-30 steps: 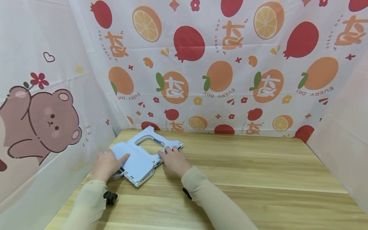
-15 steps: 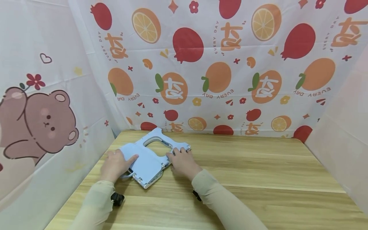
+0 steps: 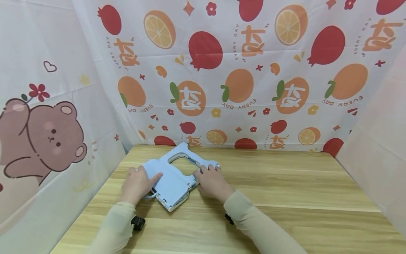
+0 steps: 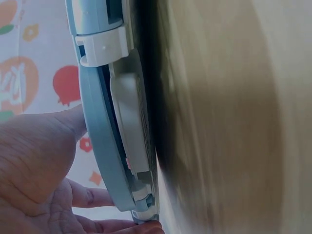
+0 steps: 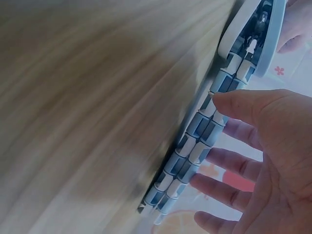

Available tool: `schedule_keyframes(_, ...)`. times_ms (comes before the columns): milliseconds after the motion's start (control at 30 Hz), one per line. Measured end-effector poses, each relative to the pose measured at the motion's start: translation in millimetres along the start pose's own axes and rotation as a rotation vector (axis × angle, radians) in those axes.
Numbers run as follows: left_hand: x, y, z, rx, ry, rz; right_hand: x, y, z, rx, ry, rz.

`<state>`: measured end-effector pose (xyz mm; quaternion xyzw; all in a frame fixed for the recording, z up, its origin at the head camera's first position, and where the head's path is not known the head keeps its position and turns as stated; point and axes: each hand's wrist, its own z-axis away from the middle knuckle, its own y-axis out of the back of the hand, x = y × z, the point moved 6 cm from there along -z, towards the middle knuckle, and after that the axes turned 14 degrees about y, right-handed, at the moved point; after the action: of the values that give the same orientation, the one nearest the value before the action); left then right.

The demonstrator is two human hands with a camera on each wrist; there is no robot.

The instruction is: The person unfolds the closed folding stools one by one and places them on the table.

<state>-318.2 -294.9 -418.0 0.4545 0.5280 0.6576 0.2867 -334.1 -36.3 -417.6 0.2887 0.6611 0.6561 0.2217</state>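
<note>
as hands [image 3: 136, 184] [image 3: 213, 182] grip, frame [image 3: 173, 180] lengthwise, away rightward

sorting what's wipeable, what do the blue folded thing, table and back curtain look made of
Blue folded thing: likely matte hard plastic, with molded-looking hinges.
Table: wood or wood-look laminate, satin; streaky grain shows.
Back curtain: probably thin printed fabric, fairly matte, given its creases.
</note>
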Motion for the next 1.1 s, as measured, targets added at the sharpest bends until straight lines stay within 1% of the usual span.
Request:
schedule_keyframes(167, 16.1, -6.3, 8.4, 0.017, -0.036, 0.004, 10.2, 0.4, 14.3, 0.018, -0.001, -0.008)
schedule_keyframes(367, 33.2, -11.4, 18.1, 0.004, -0.057, -0.002, 20.1, 4.1, 29.8, 0.030, 0.010, 0.005)
schedule_keyframes(600, 48.7, -15.7, 23.5, 0.003, -0.087, -0.002, 27.7, 4.6, 44.2, 0.045, 0.011, 0.029)
schedule_keyframes(867, 65.7, -22.7, 32.5, 0.012, -0.140, 0.009, 33.9, 8.0, 60.6, 0.071, 0.007, 0.008)
schedule_keyframes(1100, 84.6, -24.9, 42.4, 0.035, -0.197, 0.025, 40.8, 11.3, 77.4, 0.128, -0.003, 0.013)
